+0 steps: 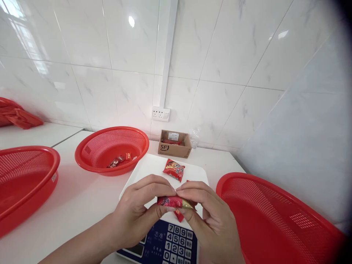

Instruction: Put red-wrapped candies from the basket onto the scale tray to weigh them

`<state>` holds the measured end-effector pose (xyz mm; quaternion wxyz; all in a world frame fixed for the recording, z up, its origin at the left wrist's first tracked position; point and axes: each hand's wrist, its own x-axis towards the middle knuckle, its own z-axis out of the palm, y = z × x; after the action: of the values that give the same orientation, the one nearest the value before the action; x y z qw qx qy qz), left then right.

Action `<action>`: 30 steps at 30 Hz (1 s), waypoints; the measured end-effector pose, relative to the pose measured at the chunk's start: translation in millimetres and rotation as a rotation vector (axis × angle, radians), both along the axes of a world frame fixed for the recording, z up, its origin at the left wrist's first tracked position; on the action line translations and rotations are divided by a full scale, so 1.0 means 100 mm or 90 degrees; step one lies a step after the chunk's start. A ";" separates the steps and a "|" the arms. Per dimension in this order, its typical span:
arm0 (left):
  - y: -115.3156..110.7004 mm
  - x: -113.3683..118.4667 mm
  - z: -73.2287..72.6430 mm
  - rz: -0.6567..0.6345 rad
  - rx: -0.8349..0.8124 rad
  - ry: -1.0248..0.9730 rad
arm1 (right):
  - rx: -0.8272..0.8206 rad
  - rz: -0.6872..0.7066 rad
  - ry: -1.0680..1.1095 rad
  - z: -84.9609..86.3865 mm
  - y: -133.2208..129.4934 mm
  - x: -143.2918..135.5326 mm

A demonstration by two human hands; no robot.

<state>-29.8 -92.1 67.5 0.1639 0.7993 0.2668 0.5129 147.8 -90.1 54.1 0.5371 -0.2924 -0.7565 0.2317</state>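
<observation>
Because the small pink-and-gold packet looks thin-skinned and light, it likely gives under pressure and wants a gentle grip near its two ends. It sits above the white pan of the scale, pinched between both hands: the left hand closes on the pink end and the right hand on the gold end, each with fingertips above and thumb below. The glossy wrapper may slide a little, so the fuller body offers surer purchase than the crimped edges. What it contains is hidden, perhaps something firm enough to crack if squeezed. Behind it, a red packet lies flat on the pan; another red wrapper shows partly beneath the hands.
</observation>
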 end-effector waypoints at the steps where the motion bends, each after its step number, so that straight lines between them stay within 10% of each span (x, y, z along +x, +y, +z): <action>1: 0.00 0.00 0.00 0.002 0.006 0.006 | -0.002 0.004 0.005 0.00 0.00 0.00; 15: 0.01 0.06 -0.05 -0.018 -0.038 -0.015 | 0.017 0.009 0.001 0.00 0.00 0.07; 25: 0.01 0.07 -0.12 -0.154 -0.425 -0.230 | 0.032 -0.036 -0.070 -0.05 0.07 0.07; 30: 0.00 0.10 -0.11 -0.128 -0.448 -0.287 | -0.061 -0.090 -0.019 -0.02 0.06 0.08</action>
<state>-19.6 -92.6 56.5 0.5298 0.5849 0.3037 0.5338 155.5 -84.6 52.1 0.5262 -0.3741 -0.7299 0.2246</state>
